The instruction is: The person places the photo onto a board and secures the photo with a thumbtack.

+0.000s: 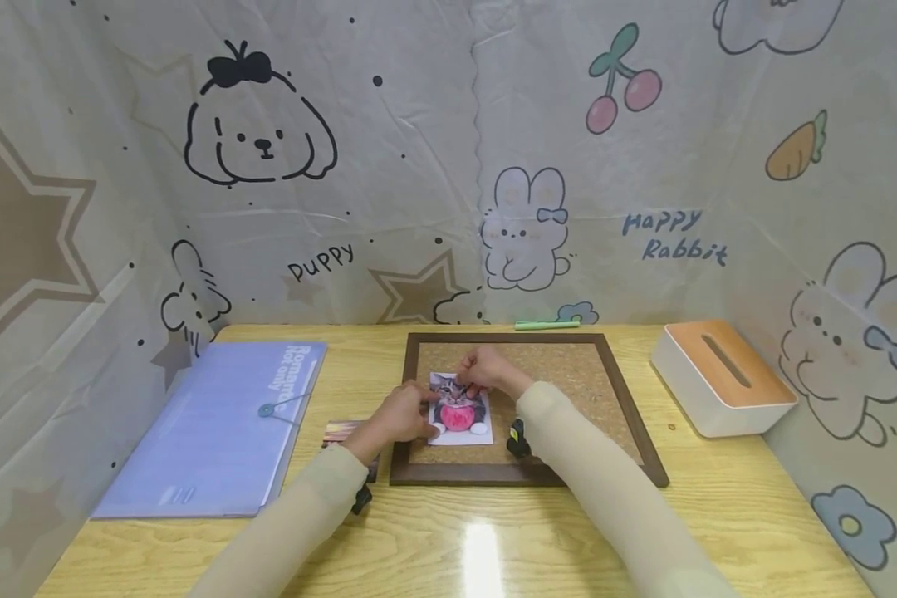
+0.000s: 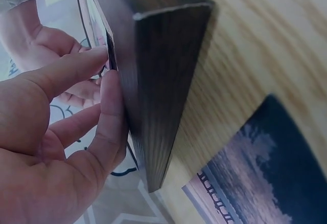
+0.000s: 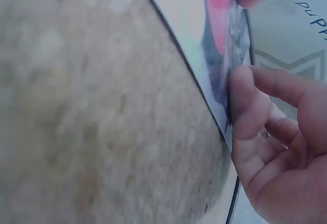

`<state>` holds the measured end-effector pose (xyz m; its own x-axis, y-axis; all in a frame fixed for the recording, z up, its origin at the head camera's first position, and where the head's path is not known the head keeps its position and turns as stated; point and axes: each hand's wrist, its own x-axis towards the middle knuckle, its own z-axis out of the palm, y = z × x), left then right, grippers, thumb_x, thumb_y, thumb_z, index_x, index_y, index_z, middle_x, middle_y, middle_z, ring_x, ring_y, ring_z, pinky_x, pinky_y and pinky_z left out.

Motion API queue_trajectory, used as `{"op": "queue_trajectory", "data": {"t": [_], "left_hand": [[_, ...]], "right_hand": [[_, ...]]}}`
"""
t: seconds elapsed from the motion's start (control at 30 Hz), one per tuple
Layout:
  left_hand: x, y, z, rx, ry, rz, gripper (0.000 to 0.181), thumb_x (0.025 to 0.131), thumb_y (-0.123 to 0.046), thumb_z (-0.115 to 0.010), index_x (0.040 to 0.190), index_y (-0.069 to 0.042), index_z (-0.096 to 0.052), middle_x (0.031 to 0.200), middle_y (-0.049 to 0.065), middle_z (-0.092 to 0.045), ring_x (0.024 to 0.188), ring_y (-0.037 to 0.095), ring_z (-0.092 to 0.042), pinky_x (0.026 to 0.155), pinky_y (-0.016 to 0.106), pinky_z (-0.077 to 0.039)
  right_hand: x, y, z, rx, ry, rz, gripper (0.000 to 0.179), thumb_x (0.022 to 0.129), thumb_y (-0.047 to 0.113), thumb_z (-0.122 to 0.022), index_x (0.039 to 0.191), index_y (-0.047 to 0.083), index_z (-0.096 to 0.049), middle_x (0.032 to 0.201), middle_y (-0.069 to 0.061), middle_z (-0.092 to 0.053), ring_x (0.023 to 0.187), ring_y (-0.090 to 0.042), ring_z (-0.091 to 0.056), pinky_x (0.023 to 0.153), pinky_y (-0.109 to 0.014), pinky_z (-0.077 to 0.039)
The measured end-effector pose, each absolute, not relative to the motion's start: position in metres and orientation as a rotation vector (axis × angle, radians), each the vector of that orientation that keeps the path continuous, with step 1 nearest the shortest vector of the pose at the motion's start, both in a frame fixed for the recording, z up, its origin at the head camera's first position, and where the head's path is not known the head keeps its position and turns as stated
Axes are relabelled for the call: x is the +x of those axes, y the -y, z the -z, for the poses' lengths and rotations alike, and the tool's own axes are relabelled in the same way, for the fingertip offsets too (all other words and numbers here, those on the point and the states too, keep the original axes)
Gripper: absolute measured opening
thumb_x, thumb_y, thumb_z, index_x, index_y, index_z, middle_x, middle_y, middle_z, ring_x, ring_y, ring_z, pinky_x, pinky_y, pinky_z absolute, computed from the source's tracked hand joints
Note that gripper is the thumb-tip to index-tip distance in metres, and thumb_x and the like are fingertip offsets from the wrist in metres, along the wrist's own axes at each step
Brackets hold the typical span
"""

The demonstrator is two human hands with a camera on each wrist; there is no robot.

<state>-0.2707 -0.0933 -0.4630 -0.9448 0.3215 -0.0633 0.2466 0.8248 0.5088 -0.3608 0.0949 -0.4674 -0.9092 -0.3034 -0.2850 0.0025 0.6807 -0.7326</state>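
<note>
Cat photo [image 1: 459, 418] on corkboard [image 1: 561, 374]; wooden table [image 1: 411, 540]; printed walls [image 1: 419, 158]; touching my left hand [image 1: 404, 413], fingers spread; under right hand [image 1: 491, 371], pinch unclear.

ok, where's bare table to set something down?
Yellow wooden tabletop between the cream sleeves, in front of the brown-framed cork board; the strip between board and white, orange-topped box. Crowded: board's left side, with left hand, right hand, white-edged cat photo.

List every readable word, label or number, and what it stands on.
"PUPPY": patterned backdrop.
"Happy Rabbit": same backdrop, farther right.
"Not only", beside what looks like "Romantic": blue folder.
Folder's lower print: too small to read.
Yellow mark on black wrist device: too small to read.
</note>
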Motion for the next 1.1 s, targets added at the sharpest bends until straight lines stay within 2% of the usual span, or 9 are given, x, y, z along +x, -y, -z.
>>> {"op": "queue_trajectory", "data": {"t": [0.1,0.2,0.4,0.57,0.67,0.8,1.0,1.1], "left_hand": [[-0.271,0.093,0.463,0.441,-2.865,-0.752,0.060,0.071,-0.017,-0.090,0.126,-0.005,-0.069,0.118,0.017,-0.064,0.094,0.023,-0.055,0.087,0.039,-0.051],[-0.271,0.093,0.464,0.425,-2.854,-0.760,0.060,0.071,-0.016,-0.090,0.126,-0.004,-0.069,0.118,0.018,-0.063,0.092,0.022,-0.053,0.086,0.039,-0.050],[-0.270,0.093,0.464,0.406,-2.852,-0.775,0.059,0.071,-0.016,-0.090,0.126,-0.003,-0.069,0.119,0.018,-0.064,0.098,0.024,-0.057,0.094,0.043,-0.052],[-0.269,0.094,0.463,0.413,-2.838,-0.826,0.056,0.074,-0.016,-0.087,0.126,-0.003,-0.069,0.125,0.019,-0.064,0.111,0.030,-0.060,0.102,0.047,-0.050],[-0.267,0.096,0.462,0.415,-2.808,-0.887,0.052,0.078,-0.016,-0.084,0.126,-0.004,-0.068,0.118,0.017,-0.068,0.107,0.029,-0.063,0.097,0.045,-0.053],[-0.264,0.101,0.456,0.369,-2.736,-1.013,0.047,0.084,-0.016,-0.080,0.126,-0.003,-0.067,0.104,0.011,-0.070,0.089,0.020,-0.065,0.081,0.037,-0.057],[-0.259,0.115,0.446,0.267,-2.697,-1.183,0.042,0.090,-0.016,-0.073,0.130,-0.006,-0.066,0.111,0.011,-0.069,0.084,0.016,-0.066,0.068,0.029,-0.056],[-0.255,0.125,0.444,0.228,-2.695,-1.250,0.041,0.091,-0.015,-0.071,0.130,-0.006,-0.065,0.117,0.013,-0.068,0.086,0.018,-0.069,0.067,0.029,-0.057]], "right_hand": [[-0.358,-0.100,0.464,-0.290,-2.484,1.114,0.008,0.093,0.011,-0.067,0.094,0.004,-0.072,0.075,-0.003,-0.070,0.060,-0.010,-0.065,0.052,-0.020,-0.050],[-0.355,-0.107,0.463,-0.335,-2.467,1.110,0.009,0.093,0.012,-0.067,0.096,0.005,-0.072,0.083,-0.006,-0.072,0.064,-0.012,-0.066,0.055,-0.022,-0.052],[-0.350,-0.123,0.462,-0.365,-2.459,1.100,0.011,0.094,0.016,-0.066,0.099,0.008,-0.071,0.088,-0.006,-0.071,0.072,-0.014,-0.065,0.060,-0.024,-0.054],[-0.341,-0.136,0.455,-0.353,-2.448,1.126,0.012,0.094,0.015,-0.066,0.101,0.006,-0.071,0.089,-0.008,-0.070,0.073,-0.016,-0.062,0.062,-0.026,-0.053],[-0.335,-0.144,0.452,-0.340,-2.456,1.131,0.014,0.093,0.017,-0.069,0.102,0.007,-0.071,0.089,-0.008,-0.069,0.071,-0.016,-0.062,0.062,-0.027,-0.053],[-0.329,-0.157,0.447,-0.348,-2.453,1.177,0.018,0.092,0.013,-0.067,0.108,0.005,-0.069,0.094,-0.009,-0.071,0.075,-0.020,-0.067,0.065,-0.031,-0.057],[-0.323,-0.176,0.441,-0.350,-2.486,1.175,0.020,0.095,0.013,-0.063,0.112,0.005,-0.068,0.096,-0.009,-0.069,0.080,-0.018,-0.065,0.068,-0.032,-0.057],[-0.319,-0.187,0.441,-0.363,-2.514,1.167,0.019,0.096,0.017,-0.063,0.111,0.007,-0.069,0.096,-0.008,-0.069,0.082,-0.018,-0.065,0.068,-0.032,-0.056]]}}
